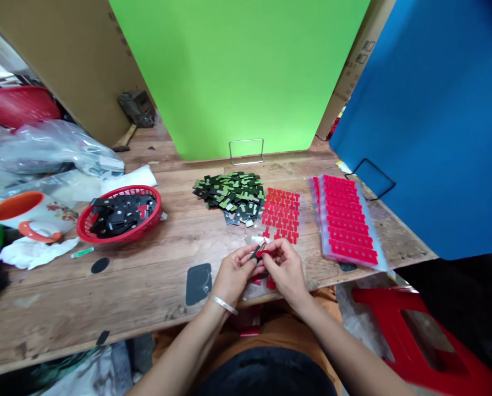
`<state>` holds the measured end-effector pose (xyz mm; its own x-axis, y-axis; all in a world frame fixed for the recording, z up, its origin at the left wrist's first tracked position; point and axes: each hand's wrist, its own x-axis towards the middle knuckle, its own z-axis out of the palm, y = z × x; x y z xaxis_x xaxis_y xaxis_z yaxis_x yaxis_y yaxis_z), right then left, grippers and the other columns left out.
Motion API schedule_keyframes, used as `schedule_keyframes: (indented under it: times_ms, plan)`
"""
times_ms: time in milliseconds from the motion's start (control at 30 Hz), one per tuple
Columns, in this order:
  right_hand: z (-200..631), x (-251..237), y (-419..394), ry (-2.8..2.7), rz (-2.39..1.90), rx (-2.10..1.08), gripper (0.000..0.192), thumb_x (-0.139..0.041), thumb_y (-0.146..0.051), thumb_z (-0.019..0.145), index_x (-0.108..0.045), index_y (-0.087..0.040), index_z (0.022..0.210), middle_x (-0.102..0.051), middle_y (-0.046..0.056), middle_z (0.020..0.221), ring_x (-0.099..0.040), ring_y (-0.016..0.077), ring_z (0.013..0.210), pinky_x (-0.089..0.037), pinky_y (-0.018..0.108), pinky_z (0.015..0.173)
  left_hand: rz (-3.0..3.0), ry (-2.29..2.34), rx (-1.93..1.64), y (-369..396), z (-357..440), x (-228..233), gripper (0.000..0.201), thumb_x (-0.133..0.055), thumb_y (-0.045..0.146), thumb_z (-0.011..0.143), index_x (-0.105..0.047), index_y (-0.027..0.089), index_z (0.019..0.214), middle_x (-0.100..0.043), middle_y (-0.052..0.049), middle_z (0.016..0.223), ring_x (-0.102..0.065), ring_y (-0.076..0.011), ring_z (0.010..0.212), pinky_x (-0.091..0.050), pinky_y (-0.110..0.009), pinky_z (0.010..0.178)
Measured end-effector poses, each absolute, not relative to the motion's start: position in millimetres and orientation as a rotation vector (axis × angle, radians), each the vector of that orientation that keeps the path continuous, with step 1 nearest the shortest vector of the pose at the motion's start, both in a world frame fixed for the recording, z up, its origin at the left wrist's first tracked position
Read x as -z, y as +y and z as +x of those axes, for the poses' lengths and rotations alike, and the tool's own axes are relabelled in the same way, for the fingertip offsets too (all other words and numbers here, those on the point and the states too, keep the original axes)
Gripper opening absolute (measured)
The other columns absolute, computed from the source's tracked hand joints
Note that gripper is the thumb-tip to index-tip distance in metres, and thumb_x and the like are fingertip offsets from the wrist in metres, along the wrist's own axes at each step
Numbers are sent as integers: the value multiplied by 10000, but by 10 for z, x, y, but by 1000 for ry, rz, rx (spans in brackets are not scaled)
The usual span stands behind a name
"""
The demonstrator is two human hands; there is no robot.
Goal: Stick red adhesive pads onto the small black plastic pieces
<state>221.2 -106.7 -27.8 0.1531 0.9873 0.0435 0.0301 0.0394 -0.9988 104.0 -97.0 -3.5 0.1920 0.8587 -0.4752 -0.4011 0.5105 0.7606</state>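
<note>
Close together at the table's front edge, both my hands work on one small part. My left hand (pixel 234 273), with a pale bracelet at the wrist, pinches a small black flat piece (pixel 255 253). In my right hand (pixel 285 269) the fingertips close on a small red sticker (pixel 264 253), which touches or nearly touches the black piece. Just beyond lies a clear sheet of red T-shaped stickers (pixel 282 212), partly hidden by my hands. Left of that sheet is a loose heap of black and green flat pieces (pixel 231 192).
A red basket (pixel 158 215) of black pieces stands on the left, beside a mug (pixel 35 212) and plastic bags (pixel 51 148). Stacked red sticker sheets (pixel 348 220) lie at right. Green (pixel 246 71) and blue (pixel 427 126) boards stand behind, with wire stands (pixel 247 163) at their feet.
</note>
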Motion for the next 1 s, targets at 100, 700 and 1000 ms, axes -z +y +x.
schedule_keyframes:
  times_ms: [100, 700, 1000]
  plan:
    - [2214, 272, -1069, -1146, -1273, -1048, 82, -539, -191, 737, -482, -197, 797, -559, -11, 744, -550, 105, 565, -455, 213, 511, 546, 1018, -946, -968, 1038, 40, 428, -717, 111, 595, -606, 104, 1007, -700, -98, 846, -669, -182, 747, -536, -278, 747]
    - [2225, 247, -1075, -1175, -1315, -988, 77, -529, -172, 727, -488, -198, 787, -547, -21, 722, -521, 100, 558, -429, 203, 506, 559, 1014, -941, -974, 1053, 24, 400, -683, 85, 611, -602, 99, 1002, -696, -104, 884, -668, -181, 759, -532, -276, 752]
    - [2221, 268, -1064, -1189, -1309, -990, 73, -526, -182, 729, -489, -200, 789, -552, -16, 732, -533, 104, 567, -436, 208, 510, 545, 1000, -942, -969, 1052, 29, 381, -704, 110, 601, -619, 107, 973, -698, -95, 865, -667, -185, 769, -532, -285, 761]
